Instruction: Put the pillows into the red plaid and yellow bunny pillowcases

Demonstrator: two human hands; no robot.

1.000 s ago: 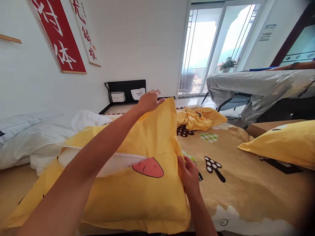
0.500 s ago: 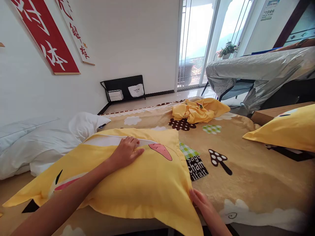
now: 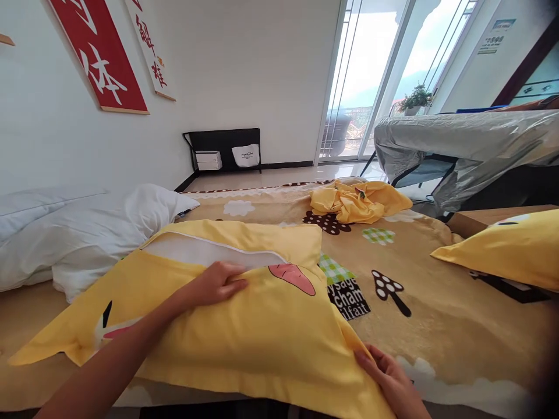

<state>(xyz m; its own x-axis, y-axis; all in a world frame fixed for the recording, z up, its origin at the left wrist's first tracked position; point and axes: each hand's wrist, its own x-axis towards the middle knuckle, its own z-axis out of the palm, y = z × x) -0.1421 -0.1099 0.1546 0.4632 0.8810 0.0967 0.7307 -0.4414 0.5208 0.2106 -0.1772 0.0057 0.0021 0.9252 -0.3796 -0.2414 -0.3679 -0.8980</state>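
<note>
A yellow pillowcase [image 3: 262,326] with a cartoon print lies in front of me, stuffed with a white pillow [image 3: 187,250]. The white filling shows through a long opening along the far side, edged with what looks like a zip. My left hand [image 3: 220,282] grips the near edge of that opening, fingertips tucked into it and thumb on the outer fabric. At the near right, my right hand [image 3: 388,372] pinches the pillowcase's side edge between thumb and fingers.
The bed has a tan patterned blanket [image 3: 419,291]. White pillows [image 3: 100,233] lie left. A crumpled yellow cloth [image 3: 362,201] is at the back, another yellow pillow [image 3: 510,247] at the right. Beyond stands a plastic-covered table [image 3: 467,134].
The opening's near edge has been drawn toward me by my left hand, so more white shows. My right hand has moved right and slightly nearer, pulling the side edge outward. The view has tilted downward.
</note>
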